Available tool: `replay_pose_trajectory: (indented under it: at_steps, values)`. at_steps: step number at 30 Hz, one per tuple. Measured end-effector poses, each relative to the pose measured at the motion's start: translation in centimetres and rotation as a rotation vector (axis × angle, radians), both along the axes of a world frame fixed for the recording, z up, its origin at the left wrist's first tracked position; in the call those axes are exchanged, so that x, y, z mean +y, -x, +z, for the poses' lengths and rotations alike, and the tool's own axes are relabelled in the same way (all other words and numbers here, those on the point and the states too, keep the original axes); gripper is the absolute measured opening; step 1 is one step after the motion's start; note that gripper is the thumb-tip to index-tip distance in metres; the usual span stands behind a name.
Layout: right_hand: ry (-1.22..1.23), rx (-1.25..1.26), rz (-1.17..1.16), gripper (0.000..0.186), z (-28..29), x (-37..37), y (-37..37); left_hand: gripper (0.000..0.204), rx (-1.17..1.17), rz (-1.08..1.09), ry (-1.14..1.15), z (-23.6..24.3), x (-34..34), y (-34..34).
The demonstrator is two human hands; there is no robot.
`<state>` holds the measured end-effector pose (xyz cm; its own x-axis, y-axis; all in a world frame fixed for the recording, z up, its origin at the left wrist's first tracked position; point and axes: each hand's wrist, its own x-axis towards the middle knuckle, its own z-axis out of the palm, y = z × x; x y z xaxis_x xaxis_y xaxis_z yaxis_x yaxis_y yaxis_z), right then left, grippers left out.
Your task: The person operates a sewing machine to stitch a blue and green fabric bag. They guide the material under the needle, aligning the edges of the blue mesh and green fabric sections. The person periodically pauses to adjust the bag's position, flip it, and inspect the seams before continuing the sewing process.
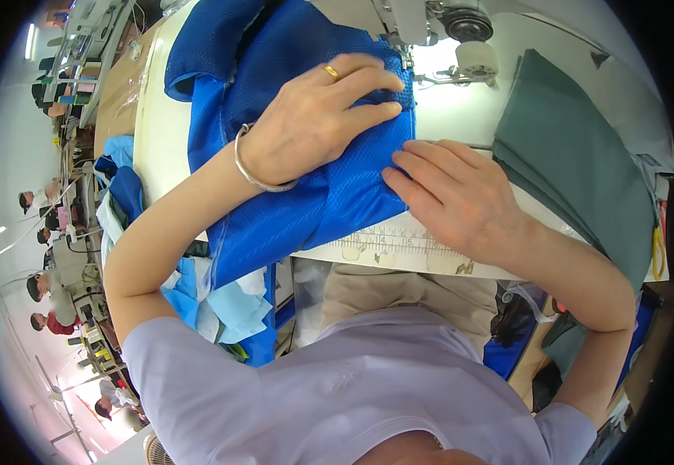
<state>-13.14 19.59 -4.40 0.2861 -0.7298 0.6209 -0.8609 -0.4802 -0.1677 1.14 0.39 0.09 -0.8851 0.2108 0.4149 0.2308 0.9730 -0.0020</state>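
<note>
A blue textured fabric piece [352, 182] lies on the white sewing table, with its right edge under the sewing machine needle area [406, 60]. A darker blue layer [302, 39] is bunched on top towards the far left. My left hand [313, 116], with a ring and a bangle, rests spread on the fabric just left of the needle. Nearer to me, my right hand [461, 198] lies with its fingers stretched over the fabric's right edge. Neither hand is closed round the cloth. The fabric's underside is hidden.
A folded grey-green cloth stack [577, 147] lies at the right, with yellow-handled scissors [658, 252] by its edge. The machine's handwheel-like knob [468, 27] is above. A printed ruler strip [399, 240] runs along the table's near edge. Blue scraps [232, 306] hang below left.
</note>
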Motion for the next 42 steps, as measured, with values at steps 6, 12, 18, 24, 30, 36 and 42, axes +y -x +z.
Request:
replay_pose_trajectory:
  at_steps: [6, 12, 18, 24, 30, 36, 42]
  values:
    - [0.014, -0.007, 0.004, 0.028, -0.2, -0.1, 0.0, 0.028, 0.028, -0.014, -0.087, -1.4, -0.2, -0.4]
    - [0.005, -0.014, 0.001, 0.027, 0.4, -0.1, 0.2, 0.025, 0.143, -0.004, -0.118, -2.5, 0.0, 0.4]
    - [0.006, -0.017, -0.01, 0.026, 0.4, -0.2, -0.1, 0.023, 0.245, 0.007, -0.112, -3.4, 0.2, 0.6]
    - [0.006, -0.001, -0.006, 0.027, 0.4, 0.0, 0.2, 0.021, 0.203, -0.007, -0.102, -2.8, 0.0, 0.6]
    - [0.036, -0.011, -0.002, 0.028, -0.1, 0.0, 0.2, 0.021, 0.146, 0.012, -0.109, -2.4, 0.3, 0.7]
    - [0.044, -0.021, -0.003, 0.028, -0.4, -0.2, 0.0, 0.022, 0.157, -0.002, -0.127, -2.5, 0.1, 0.5]
    - [-0.049, -0.008, 0.001, 0.028, 0.9, 0.1, 0.1, 0.02, 0.18, -0.027, -0.132, -2.5, 0.1, 0.7]
